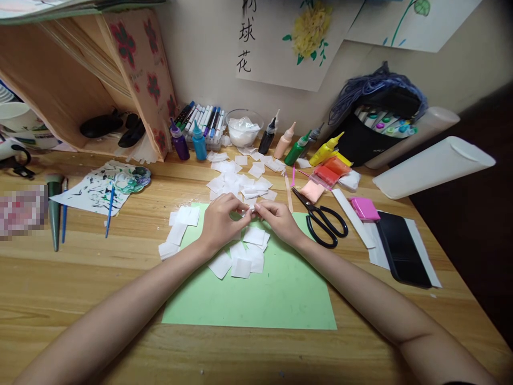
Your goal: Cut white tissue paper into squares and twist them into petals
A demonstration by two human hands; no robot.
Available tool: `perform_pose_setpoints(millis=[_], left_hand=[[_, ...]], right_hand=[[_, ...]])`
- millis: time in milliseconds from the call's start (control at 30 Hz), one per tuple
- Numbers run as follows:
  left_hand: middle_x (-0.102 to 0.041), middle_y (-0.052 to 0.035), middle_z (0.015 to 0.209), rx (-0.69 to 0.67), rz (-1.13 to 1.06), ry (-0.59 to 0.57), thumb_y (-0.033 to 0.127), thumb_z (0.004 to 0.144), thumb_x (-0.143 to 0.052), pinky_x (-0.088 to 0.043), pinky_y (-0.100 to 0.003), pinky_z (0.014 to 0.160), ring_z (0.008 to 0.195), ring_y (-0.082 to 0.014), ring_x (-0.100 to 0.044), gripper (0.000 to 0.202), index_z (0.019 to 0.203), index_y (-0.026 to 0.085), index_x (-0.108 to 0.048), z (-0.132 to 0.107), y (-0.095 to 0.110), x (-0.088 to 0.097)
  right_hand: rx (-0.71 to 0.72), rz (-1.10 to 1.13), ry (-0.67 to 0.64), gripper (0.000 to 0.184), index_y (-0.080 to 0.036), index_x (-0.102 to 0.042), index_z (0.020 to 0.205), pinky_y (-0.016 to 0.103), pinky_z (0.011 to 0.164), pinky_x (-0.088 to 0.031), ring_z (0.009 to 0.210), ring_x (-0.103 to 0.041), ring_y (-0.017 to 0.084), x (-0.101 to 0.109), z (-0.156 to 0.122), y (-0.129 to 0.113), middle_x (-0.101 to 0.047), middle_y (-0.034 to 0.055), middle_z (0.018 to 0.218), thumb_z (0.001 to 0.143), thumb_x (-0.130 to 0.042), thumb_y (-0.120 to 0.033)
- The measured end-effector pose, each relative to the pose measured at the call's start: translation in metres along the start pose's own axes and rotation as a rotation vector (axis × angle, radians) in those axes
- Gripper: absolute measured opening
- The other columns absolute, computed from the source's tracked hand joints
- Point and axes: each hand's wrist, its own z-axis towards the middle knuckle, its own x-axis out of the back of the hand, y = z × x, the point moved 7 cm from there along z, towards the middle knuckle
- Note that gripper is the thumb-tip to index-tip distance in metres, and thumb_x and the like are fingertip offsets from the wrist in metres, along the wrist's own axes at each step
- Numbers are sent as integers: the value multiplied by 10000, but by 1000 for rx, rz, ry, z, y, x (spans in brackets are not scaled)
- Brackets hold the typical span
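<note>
Over the far part of a green paper sheet (288, 299), my left hand (222, 222) and my right hand (278, 218) meet fingertip to fingertip. Both pinch a small piece of white paper (252, 209), mostly covered by the fingers. Several white paper squares (241, 267) lie on the sheet just below the hands. More squares (178, 233) rest at its left edge, partly on the wood. Beyond the hands spreads a loose pile of white squares (232, 179). Black-handled scissors (320, 216) lie to the right of my right hand, across the sheet's corner.
Paint bottles (298, 149) and a glass bowl (244, 128) line the back, beside a box of markers (204, 120). At left are a paint-stained paper (96, 187) and brushes (64, 214). Clay packets (331, 171), a phone (404, 248) and a white tube (435, 166) occupy the right.
</note>
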Motion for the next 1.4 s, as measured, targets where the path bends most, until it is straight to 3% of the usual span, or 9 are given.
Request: perform_pose_setpoints(millis=[467, 933, 1133, 1400], left_hand=[[-583, -2, 648, 40, -111, 16, 257, 771, -616, -397, -269, 593, 642, -131, -523, 170, 619, 182, -601, 1, -7, 1], [-597, -12, 651, 68, -43, -15, 317, 742, -648, -398, -268, 573, 631, -132, -526, 177, 631, 181, -632, 2, -8, -2], [-584, -4, 620, 70, -88, -9, 264, 739, -627, -397, -266, 567, 616, -130, -521, 193, 572, 178, -581, 2, -8, -1], [-585, -6, 622, 69, -127, -17, 261, 752, -631, -399, -271, 572, 620, -131, -518, 161, 613, 179, -633, 3, -10, -1]], right_hand=[[10, -39, -19, 143, -163, -672, 754, 282, 657, -433, 714, -560, 154, -3, -2, 4, -636, 36, 745, 794, -595, -277], [-19, -16, -25, 302, -165, -651, 662, 273, 658, -422, 698, -567, 149, -1, -1, 1, -630, 28, 691, 863, -504, -336], [6, -27, -37, 234, -167, -652, 679, 276, 651, -429, 703, -570, 150, -3, -2, -1, -637, 33, 713, 832, -554, -315], [-4, 14, -24, 163, -167, -671, 754, 286, 659, -438, 716, -572, 153, -3, -2, 4, -652, 38, 752, 803, -601, -305]])
